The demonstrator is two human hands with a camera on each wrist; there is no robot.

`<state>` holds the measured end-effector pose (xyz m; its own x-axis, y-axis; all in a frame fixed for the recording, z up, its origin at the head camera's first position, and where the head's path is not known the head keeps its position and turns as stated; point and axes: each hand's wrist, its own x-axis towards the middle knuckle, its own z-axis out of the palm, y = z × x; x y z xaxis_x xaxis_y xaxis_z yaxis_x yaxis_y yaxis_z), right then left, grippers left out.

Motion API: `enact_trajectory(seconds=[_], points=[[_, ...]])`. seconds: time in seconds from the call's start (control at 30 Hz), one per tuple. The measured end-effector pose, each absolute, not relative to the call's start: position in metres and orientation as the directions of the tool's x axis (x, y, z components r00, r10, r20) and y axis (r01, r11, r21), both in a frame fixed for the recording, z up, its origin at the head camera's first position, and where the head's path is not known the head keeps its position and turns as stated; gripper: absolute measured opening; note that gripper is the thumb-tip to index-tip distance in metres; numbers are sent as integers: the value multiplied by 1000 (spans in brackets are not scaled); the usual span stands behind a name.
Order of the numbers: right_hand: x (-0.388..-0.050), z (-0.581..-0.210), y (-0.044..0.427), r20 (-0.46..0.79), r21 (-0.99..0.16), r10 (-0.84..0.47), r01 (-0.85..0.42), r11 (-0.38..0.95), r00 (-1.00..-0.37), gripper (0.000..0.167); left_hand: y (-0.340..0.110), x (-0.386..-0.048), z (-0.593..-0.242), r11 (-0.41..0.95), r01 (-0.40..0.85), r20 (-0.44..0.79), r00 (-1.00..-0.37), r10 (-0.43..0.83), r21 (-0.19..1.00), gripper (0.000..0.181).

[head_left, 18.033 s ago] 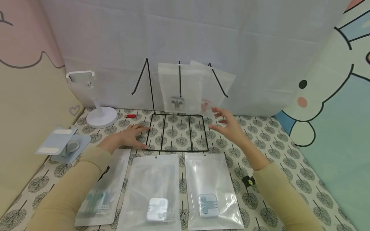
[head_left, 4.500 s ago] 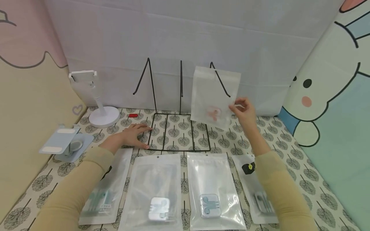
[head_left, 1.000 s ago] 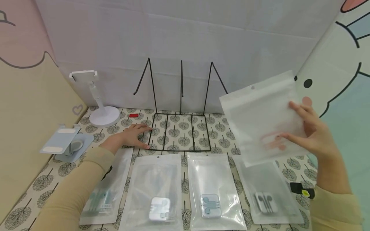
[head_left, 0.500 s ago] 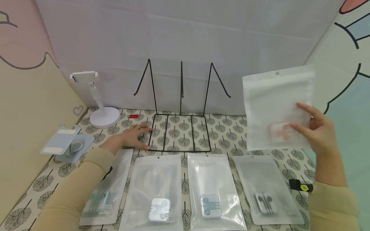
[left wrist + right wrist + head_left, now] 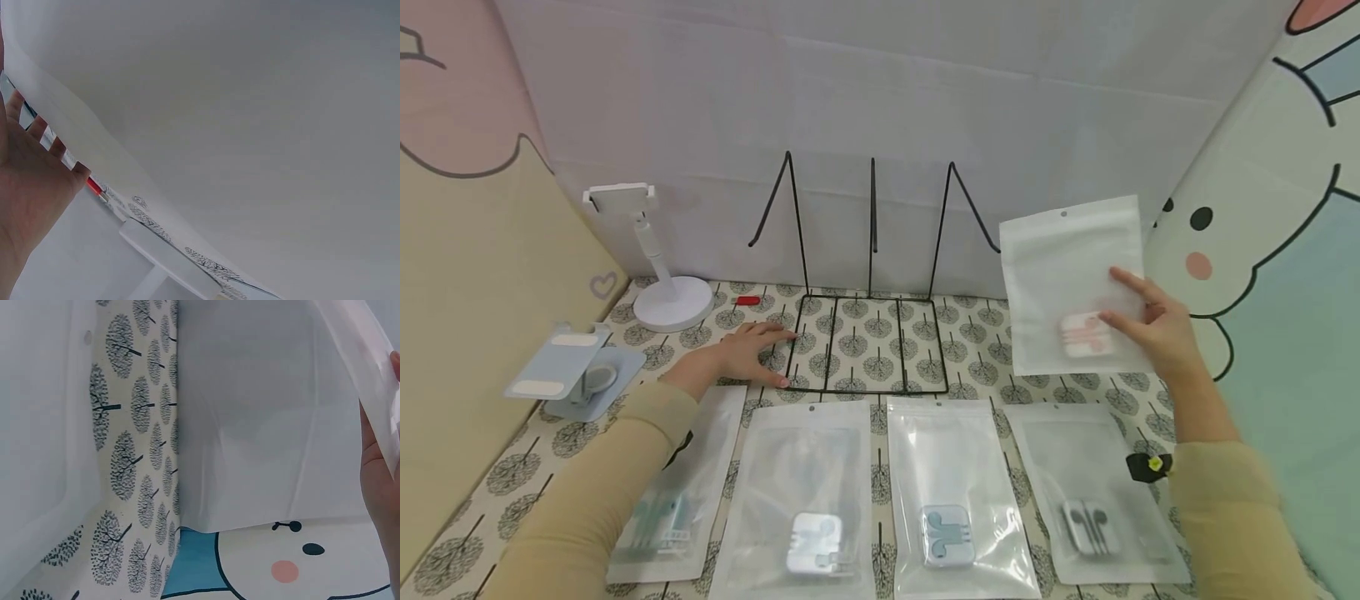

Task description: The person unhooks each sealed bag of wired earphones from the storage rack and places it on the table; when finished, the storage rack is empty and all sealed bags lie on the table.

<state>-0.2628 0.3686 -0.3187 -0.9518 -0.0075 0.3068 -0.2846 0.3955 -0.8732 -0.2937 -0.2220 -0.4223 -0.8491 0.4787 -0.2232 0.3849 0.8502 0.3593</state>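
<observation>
My right hand (image 5: pixel 1168 333) pinches the right edge of a frosted zip bag (image 5: pixel 1045 267), raised right of the rack. A white case with pink earphones (image 5: pixel 1086 335) shows through its lower part. In the right wrist view the bag's edge (image 5: pixel 369 356) curves in front of the palm. My left hand (image 5: pixel 741 357) rests at the left side of the black wire display rack (image 5: pixel 829 346), fingers and thumb spread against its base. The rack's hooks hold nothing. In the left wrist view the left hand (image 5: pixel 31 169) has extended fingers, partly hidden by a pale blurred sheet.
Along the front lie several zip bags: one (image 5: pixel 805 467) with a white case, one (image 5: pixel 951 450) with blue earphones, one (image 5: pixel 1075 450) with black earphones, and one (image 5: pixel 707 467) partly under my left arm. Left are a white phone stand (image 5: pixel 672 304), a blue stand (image 5: pixel 576 375) and a red stick (image 5: pixel 747 301).
Since earlier, the bags have come off the rack and another lies front right. In the last second the held bag tilted more upright and moved slightly left and down. The left hand stayed put.
</observation>
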Motion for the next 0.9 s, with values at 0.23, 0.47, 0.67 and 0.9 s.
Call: enact_trajectory(seconds=[0.23, 0.47, 0.67, 0.9], points=[[-278, -338, 358, 184, -773, -19, -157, 615, -983, 64, -221, -295, -422, 849, 400, -207, -850, 485, 346, 93], [-289, -356, 353, 68, -731, -68, -96, 675, -995, 70, -222, -294, -423, 853, 395, -213, -852, 479, 340, 93], [-298, -373, 357, 21, -728, -121, -98, 679, -992, 72, -221, -294, -423, 852, 395, -214, -850, 481, 345, 93], [-306, -381, 363, -6, -640, -179, -134, 757, -984, 79, -221, -295, -422, 851, 396, -214, -850, 482, 345, 93]])
